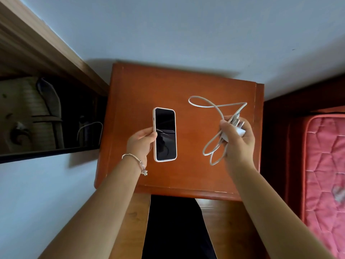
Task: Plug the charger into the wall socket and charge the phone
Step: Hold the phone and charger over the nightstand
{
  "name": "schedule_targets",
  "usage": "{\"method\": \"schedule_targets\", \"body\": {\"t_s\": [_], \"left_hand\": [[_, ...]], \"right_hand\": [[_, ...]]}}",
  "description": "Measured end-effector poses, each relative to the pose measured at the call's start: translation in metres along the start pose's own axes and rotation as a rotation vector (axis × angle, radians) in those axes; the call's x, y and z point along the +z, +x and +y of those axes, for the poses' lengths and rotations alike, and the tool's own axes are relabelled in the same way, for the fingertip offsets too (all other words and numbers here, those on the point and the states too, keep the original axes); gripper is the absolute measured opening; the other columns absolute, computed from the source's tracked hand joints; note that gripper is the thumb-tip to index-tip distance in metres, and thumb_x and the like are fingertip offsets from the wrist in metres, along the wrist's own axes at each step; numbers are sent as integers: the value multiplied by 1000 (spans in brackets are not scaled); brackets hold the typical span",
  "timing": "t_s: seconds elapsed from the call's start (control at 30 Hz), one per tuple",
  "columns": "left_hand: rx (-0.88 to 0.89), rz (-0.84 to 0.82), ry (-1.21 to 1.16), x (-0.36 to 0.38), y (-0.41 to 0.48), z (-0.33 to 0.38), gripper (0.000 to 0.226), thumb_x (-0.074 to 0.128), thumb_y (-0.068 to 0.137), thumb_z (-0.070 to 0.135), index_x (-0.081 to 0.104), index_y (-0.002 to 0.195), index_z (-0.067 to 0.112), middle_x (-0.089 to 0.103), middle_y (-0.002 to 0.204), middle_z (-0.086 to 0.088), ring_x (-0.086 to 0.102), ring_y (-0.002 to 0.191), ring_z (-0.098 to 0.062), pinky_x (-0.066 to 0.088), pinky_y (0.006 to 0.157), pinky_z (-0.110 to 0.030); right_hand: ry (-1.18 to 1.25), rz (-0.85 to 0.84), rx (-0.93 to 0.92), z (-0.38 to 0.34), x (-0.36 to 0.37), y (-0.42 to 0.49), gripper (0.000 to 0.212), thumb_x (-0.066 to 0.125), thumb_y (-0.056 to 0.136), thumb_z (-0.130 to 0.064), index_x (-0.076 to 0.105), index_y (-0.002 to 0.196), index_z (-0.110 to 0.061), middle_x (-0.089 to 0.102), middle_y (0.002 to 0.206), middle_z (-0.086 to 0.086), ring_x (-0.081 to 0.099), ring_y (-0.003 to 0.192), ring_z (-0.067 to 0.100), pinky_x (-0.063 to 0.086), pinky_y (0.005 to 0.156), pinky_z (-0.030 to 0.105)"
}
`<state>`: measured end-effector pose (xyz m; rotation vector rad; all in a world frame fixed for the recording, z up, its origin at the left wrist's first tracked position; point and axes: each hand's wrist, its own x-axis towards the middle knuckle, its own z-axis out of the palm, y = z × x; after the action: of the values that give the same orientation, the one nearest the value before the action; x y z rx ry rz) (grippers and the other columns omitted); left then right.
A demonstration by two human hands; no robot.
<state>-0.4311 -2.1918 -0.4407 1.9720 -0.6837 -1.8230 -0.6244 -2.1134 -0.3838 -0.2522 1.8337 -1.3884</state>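
Note:
A phone (165, 134) with a dark screen and a pale case is upright in the frame, over the orange-brown wooden bedside table (141, 86). My left hand (141, 144) grips its left edge; a thin bracelet sits on that wrist. My right hand (239, 143) is closed around a white charger plug (238, 131) with metal prongs pointing up-left. Its white cable (209, 105) loops above the hand and hangs in loops below it. No wall socket is in view.
A pale blue wall (186, 30) rises behind the table. To the left is a wooden-framed mirror or dark opening (48, 116). A pink quilted mattress (324, 174) lies at the right. Dark trousers (175, 227) show below the table's front edge.

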Motion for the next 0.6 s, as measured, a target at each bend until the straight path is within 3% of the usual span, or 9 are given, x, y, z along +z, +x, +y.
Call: {"method": "schedule_targets", "body": {"t_s": [0.13,0.33,0.4,0.5,0.6], "left_hand": [[-48,9,-3,4,8,-9,21,60,87,6,69,93,24,72,104,-5,68,96,-22,54,87,-36],[-59,37,9,4,17,-14,24,59,87,4,69,88,25,72,94,0,67,87,-18,50,65,-28],[-30,59,56,3,20,-16,24,58,87,3,72,97,20,72,91,2,68,87,-19,53,68,-31],[64,90,231,1,26,-18,24,56,87,6,74,90,21,71,85,4,67,93,-25,56,81,-45],[96,137,298,1,30,-19,23,57,87,7,73,101,13,72,96,-3,66,97,-26,55,85,-49]], "right_hand": [[-24,4,41,13,-7,0,9,70,72,-24,64,76,-30,62,74,-7,56,65,7,47,61,24],[-23,54,130,27,-14,1,10,71,69,-26,66,71,-34,63,70,-11,58,63,4,47,61,23],[-30,56,149,31,-13,1,11,71,72,-23,66,71,-33,63,68,-12,58,62,2,48,60,22],[-23,49,170,35,-10,2,16,71,75,-19,66,70,-34,63,64,-14,57,59,1,48,58,21],[-1,39,183,37,-7,3,17,71,75,-18,66,70,-33,62,63,-14,57,58,1,48,58,21]]}}
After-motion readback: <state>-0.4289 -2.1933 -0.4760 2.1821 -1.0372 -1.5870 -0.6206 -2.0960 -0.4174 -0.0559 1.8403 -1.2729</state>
